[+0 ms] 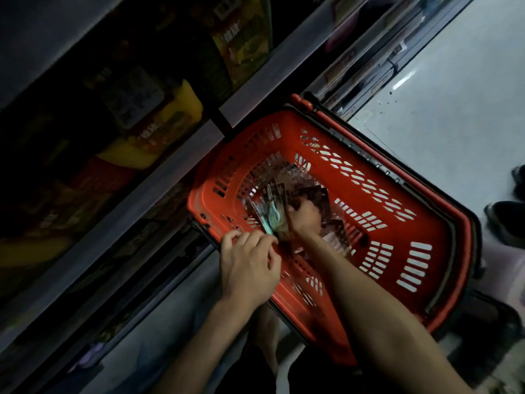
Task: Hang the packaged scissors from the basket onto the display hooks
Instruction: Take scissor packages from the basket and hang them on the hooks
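The left hand (250,265) sits at the near rim of the red slotted plastic basket (369,172), fingers curled, pinching the lower edge of the packaged scissors (271,217). Just beyond it, inside the basket, the right hand (304,218) curls around the same upright bundle. The packs are flat and clear, showing pale blue-green handles; more lie blurred and dim on the basket bottom, hard to count. Left of the basket, dark shop shelves (113,166) crowd close. To its right the pale floor (454,95) lies open, with dark shoes (505,220) cut off at the edge.
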### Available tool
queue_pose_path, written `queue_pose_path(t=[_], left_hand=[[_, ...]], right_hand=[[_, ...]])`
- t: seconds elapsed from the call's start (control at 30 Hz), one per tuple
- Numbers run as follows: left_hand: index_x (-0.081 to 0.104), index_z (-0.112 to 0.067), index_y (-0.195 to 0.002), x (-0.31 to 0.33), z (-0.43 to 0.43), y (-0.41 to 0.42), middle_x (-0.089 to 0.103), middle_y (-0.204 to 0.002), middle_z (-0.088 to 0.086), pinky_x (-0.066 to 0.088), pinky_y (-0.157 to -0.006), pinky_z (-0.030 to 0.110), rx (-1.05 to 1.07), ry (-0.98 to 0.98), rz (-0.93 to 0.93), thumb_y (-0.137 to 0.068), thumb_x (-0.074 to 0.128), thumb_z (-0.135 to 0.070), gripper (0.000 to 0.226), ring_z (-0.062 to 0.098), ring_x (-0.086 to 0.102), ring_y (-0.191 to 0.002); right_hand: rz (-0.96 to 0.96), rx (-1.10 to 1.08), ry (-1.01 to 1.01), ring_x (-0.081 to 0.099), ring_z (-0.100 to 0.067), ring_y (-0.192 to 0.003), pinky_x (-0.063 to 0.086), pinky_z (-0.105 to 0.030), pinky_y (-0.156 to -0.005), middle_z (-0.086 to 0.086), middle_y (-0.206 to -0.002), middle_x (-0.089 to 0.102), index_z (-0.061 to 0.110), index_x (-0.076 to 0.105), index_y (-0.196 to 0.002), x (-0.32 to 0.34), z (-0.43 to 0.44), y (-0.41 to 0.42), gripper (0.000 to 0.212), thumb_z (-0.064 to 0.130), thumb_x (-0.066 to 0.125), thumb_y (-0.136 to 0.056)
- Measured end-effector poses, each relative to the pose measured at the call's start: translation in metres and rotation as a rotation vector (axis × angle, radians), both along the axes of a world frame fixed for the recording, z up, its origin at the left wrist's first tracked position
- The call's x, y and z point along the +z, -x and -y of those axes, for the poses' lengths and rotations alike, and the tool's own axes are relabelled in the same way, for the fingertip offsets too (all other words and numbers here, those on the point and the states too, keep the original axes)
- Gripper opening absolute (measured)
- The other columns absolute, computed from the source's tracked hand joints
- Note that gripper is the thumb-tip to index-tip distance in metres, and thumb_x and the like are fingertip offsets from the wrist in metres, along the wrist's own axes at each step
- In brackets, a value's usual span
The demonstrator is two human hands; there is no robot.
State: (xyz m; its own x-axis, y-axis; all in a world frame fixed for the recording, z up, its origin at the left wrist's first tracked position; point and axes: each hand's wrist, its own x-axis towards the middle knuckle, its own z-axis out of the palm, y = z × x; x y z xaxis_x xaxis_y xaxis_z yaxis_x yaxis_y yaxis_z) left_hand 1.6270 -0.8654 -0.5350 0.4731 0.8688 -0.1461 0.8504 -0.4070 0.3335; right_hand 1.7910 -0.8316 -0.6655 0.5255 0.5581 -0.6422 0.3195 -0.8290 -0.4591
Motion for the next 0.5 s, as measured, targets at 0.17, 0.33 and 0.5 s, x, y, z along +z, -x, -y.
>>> queue_pose_path(t=[0.17, 0.33, 0.5], left_hand=[[0.076, -0.030, -0.098, -0.002, 0.001, 0.000, 0.072, -0.095, -0.013, 0.038, -0.101, 0.038, 0.002, -0.027, 0.024, -0.089, 0.055, -0.026, 0.024, 0.013, 0.065, -0.088], [0.076, -0.029, -0.098, 0.000, 0.001, -0.002, 0.073, -0.093, -0.013, 0.037, -0.100, 0.037, 0.007, -0.055, 0.018, -0.088, 0.055, -0.025, 0.024, 0.013, 0.065, -0.087], [0.076, -0.031, -0.098, 0.002, 0.001, -0.002, 0.072, -0.093, -0.015, 0.038, -0.101, 0.037, 0.007, -0.031, -0.011, -0.090, 0.051, -0.027, 0.027, 0.010, 0.064, -0.086]], right_hand=[[0.019, -0.012, 0.018, 0.067, -0.040, -0.107, 0.052, -0.040, -0.086, -0.021, -0.111, 0.072, 0.007, 0.066, -0.108, 0.000, -0.003, 0.010, 0.024, 0.025, 0.063, -0.094], [0.002, -0.014, 0.038, 0.066, -0.040, -0.107, 0.053, -0.041, -0.085, -0.020, -0.111, 0.070, 0.007, 0.062, -0.106, 0.007, 0.000, 0.017, 0.022, 0.021, 0.066, -0.089], [-0.006, -0.096, -0.026, 0.070, -0.030, -0.101, 0.053, -0.034, -0.081, -0.007, -0.104, 0.077, 0.018, 0.074, -0.105, 0.013, 0.014, 0.008, 0.024, 0.018, 0.068, -0.082]])
